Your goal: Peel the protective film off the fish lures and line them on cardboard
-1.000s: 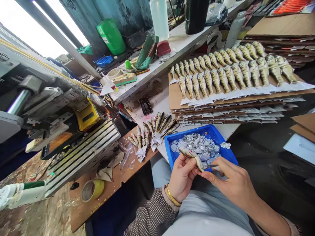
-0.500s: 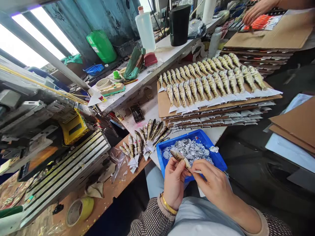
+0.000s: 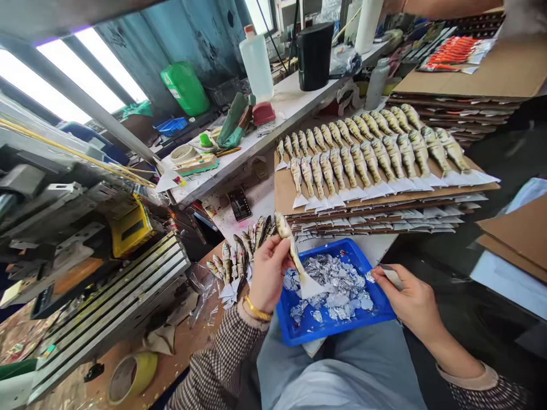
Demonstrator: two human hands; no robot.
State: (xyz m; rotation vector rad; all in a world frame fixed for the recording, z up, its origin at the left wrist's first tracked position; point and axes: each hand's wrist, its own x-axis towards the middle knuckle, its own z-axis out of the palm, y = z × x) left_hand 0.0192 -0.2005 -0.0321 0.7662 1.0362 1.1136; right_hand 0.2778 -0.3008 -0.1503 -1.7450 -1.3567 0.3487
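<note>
My left hand [image 3: 270, 270] is closed around a fish-shaped fishing lure [image 3: 294, 250], head up, its pale side showing and its white tail piece pointing down over the blue tray [image 3: 294, 336]. Silver foil scraps [image 3: 337, 279] lie heaped in that tray. At the tray's right rim, my right hand [image 3: 412, 299] is closed on a small flat metal blade [image 3: 392, 277]. Its fingertips meet a foil scrap [image 3: 370, 277] there; whether they grip it I cannot tell. Left of my left hand, several dark-striped lures [image 3: 228, 262] lie in a bunch on the brown board.
Rows of lures [image 3: 371, 162] lie on stacked cardboard sheets [image 3: 284, 191] behind the tray. Another person's arm [image 3: 444, 7] reaches over orange lures [image 3: 453, 52] at the far right. A slatted metal piece [image 3: 115, 313] and a tape roll [image 3: 132, 376] are on the left.
My hands have moved apart: the left went left and up with the lure, turning it so its tail shows; the right went right to the tray rim. The other person's hand has left the orange lures.
</note>
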